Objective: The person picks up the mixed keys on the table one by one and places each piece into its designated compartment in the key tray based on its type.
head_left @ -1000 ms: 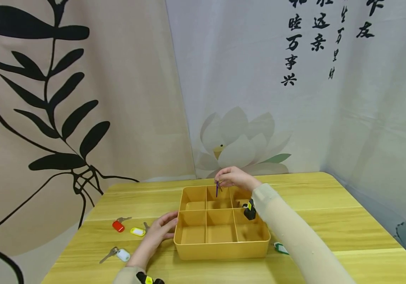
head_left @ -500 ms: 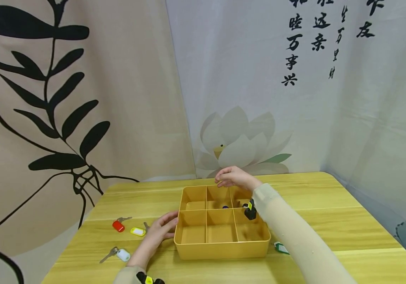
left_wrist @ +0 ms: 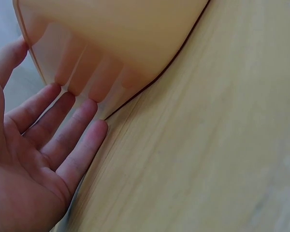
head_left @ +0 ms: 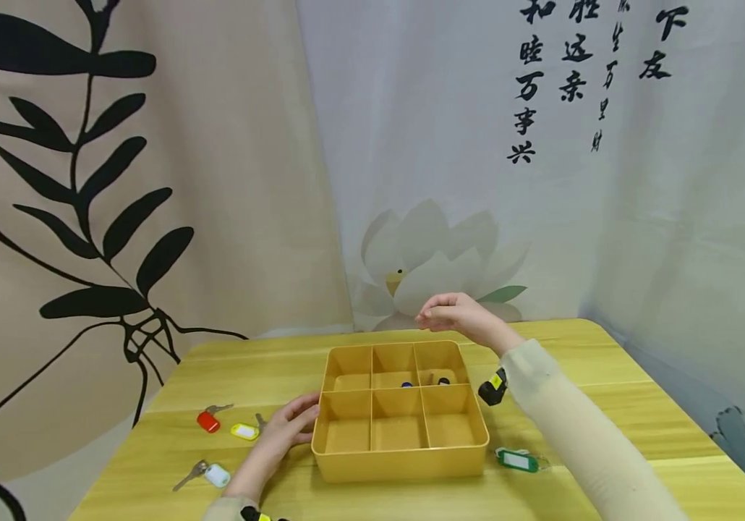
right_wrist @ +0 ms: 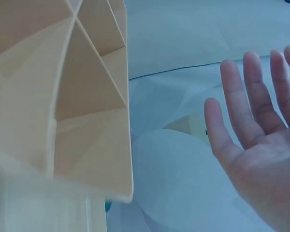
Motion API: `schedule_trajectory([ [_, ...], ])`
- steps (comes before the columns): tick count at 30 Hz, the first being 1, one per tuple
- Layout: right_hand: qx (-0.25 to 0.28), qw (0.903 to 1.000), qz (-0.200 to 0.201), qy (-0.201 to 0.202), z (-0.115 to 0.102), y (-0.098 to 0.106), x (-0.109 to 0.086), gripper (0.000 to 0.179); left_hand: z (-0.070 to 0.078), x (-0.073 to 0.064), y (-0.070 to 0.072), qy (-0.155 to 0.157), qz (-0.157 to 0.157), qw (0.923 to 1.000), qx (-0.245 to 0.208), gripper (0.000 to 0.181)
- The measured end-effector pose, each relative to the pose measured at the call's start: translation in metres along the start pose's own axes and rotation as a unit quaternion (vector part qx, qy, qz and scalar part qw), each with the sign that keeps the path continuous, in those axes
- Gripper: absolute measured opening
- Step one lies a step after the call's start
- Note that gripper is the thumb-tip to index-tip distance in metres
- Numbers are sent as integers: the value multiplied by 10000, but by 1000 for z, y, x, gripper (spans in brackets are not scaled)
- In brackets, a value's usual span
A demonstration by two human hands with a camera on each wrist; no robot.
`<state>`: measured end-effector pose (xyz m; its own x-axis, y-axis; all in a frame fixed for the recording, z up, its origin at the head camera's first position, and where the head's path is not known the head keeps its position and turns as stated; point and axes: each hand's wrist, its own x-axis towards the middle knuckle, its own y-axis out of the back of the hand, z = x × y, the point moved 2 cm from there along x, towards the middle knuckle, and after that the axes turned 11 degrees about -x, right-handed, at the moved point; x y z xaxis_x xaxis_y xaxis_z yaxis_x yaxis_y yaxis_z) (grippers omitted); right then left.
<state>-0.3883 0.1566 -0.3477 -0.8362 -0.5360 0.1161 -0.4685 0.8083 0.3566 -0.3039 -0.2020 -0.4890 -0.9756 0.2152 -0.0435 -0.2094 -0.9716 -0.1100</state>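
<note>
A yellow organizer box [head_left: 405, 469] with several compartments sits on the table. My left hand [head_left: 288, 427] rests against its left side; in the left wrist view the fingertips touch the wall and the thumb [left_wrist: 12, 55] lies at the rim. My right hand [head_left: 457, 316] is raised above the box's far right corner and holds nothing; its fingers are extended in the right wrist view. The top of a small blue item [head_left: 406, 384] shows in the back middle compartment. In the back right compartment, a dark item [head_left: 443, 380] is partly hidden by the divider.
Left of the box lie keys with a red tag [head_left: 207, 422], a yellow tag [head_left: 244, 431] and a white tag [head_left: 218, 475]. A green key tag [head_left: 517, 460] lies to its right. A printed curtain [head_left: 255, 181] hangs behind the wooden table [head_left: 581, 405].
My right hand has let go of a blue-tagged key, which dropped into the back middle compartment. The hand then moved right and up. My left hand stays at the box.
</note>
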Motion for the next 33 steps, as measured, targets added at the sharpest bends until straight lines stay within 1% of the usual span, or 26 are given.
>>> schedule_trajectory([
  [3, -50, 10000, 42, 31, 0, 7, -19, 16, -1, 0, 0, 0, 12, 10000, -4, 59],
  [9, -45, 9998, 38, 206, 7, 11, -55, 19, 1, 0, 2, 38, 81, 10000, -17, 59],
  [13, -71, 9995, -53, 306, 15, 13, -75, 22, 2, 0, 0, 35, 98, 9999, -14, 59],
  [19, -165, 9988, -195, 407, 33, 12, -101, 27, -1, 0, -1, 61, 53, 10000, -41, 58],
  [27, -73, 9996, -139, 246, 61, 10, -130, 25, -1, 0, -2, 21, 69, 10000, -43, 57],
  [33, -67, 9999, -141, -21, 77, 5, -146, 20, 0, 0, -1, 33, 79, 10000, -10, 58],
])
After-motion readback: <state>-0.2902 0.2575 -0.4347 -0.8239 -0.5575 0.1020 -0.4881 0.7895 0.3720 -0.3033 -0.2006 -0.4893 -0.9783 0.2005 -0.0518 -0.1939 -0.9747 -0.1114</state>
